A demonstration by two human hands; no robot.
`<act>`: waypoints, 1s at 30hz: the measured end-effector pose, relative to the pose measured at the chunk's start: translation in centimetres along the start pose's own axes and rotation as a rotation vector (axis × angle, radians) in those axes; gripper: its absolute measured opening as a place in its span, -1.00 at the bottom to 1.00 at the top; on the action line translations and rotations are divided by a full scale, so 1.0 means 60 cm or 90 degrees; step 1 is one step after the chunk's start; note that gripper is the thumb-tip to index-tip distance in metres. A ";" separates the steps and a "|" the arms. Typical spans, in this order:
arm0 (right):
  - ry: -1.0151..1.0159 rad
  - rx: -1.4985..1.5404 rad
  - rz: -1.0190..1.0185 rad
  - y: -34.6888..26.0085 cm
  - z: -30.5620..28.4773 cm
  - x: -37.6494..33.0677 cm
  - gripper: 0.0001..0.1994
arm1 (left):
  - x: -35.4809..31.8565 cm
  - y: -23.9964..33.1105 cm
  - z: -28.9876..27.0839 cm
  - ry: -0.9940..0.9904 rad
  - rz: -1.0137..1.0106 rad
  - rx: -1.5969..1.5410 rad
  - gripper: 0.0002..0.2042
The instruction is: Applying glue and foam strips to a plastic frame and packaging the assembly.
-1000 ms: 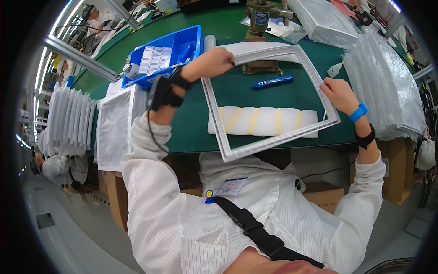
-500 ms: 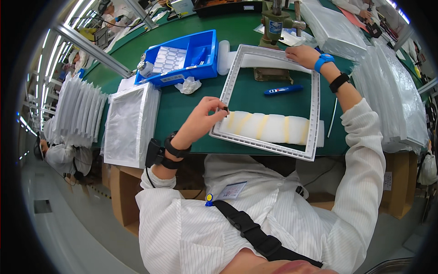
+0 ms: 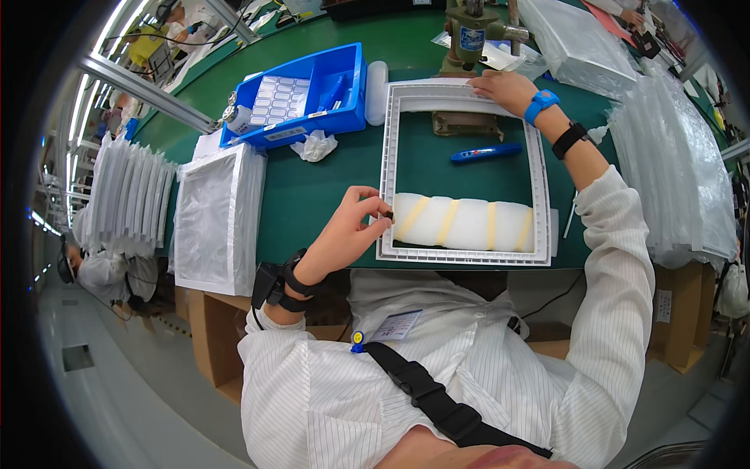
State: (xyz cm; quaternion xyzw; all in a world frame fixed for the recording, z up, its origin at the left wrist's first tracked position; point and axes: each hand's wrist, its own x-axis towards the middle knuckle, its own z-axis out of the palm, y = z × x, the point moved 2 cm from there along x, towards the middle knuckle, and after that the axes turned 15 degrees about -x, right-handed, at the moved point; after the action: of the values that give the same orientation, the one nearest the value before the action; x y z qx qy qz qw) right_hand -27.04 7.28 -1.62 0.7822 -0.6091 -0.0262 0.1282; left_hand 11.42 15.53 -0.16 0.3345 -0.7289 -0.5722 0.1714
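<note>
A white rectangular plastic frame [image 3: 464, 256] with a ribbed rim lies on the green bench, its lower side over a white foam pad [image 3: 469, 224] crossed by yellow strips. My right hand [image 3: 506, 91] grips the frame's far side near the right corner. Beside the frame's left side, my left hand [image 3: 353, 227] pinches a small dark piece [image 3: 388, 215] between thumb and fingertip. Its exact shape is too small to make out. Through the frame's opening I see a blue pen-like tool [image 3: 486, 153] and a brownish metal base [image 3: 467, 124].
A green hand press [image 3: 469, 43] stands behind the frame. Left of it sit a blue bin [image 3: 355, 117] with label sheets, crumpled paper [image 3: 315, 146], and bagged frames [image 3: 211, 219]. More plastic-wrapped panels [image 3: 664, 164] stand at the right.
The frame has turned counter-clockwise and now lies squarer to the bench edge. My left hand has come slightly nearer with the dark piece; my right hand has shifted a little left.
</note>
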 end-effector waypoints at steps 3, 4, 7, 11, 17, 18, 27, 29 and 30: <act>-0.048 -0.021 0.042 0.003 0.000 -0.010 -0.66 | 0.017 0.009 -0.008 0.019 0.064 0.049 -0.87; -0.008 0.003 0.045 0.009 -0.001 -0.019 -0.66 | 0.031 0.015 -0.014 0.045 0.139 0.088 -0.89; 0.025 0.018 0.072 0.053 -0.012 -0.047 -0.66 | 0.092 0.046 -0.032 0.117 0.209 0.036 -0.89; -0.139 0.020 0.209 0.175 -0.063 -0.063 -0.69 | 0.249 0.054 -0.039 0.108 0.304 0.146 -0.80; 0.341 0.316 0.401 0.262 -0.155 0.025 -0.59 | 0.435 0.022 -0.008 0.120 0.337 0.100 -0.77; 0.343 0.312 0.405 0.277 -0.161 0.042 -0.59 | 0.447 0.027 0.006 0.099 0.321 0.085 -0.77; 0.573 0.395 0.407 0.262 -0.194 0.179 -0.53 | 0.463 0.025 0.025 0.073 0.314 0.075 -0.77; 0.589 0.437 0.367 0.256 -0.194 0.205 -0.54 | 0.464 0.025 0.024 0.076 0.320 0.076 -0.77; 0.604 0.475 0.327 0.252 -0.194 0.218 -0.56 | 0.463 0.025 0.021 0.087 0.319 0.074 -0.78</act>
State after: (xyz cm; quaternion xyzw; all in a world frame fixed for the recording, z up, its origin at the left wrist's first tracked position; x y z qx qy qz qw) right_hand -35.71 -6.72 14.67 0.5308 -0.6220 0.5659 0.1051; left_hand -9.74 -2.38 -2.77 0.1906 -0.8072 -0.4452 0.3374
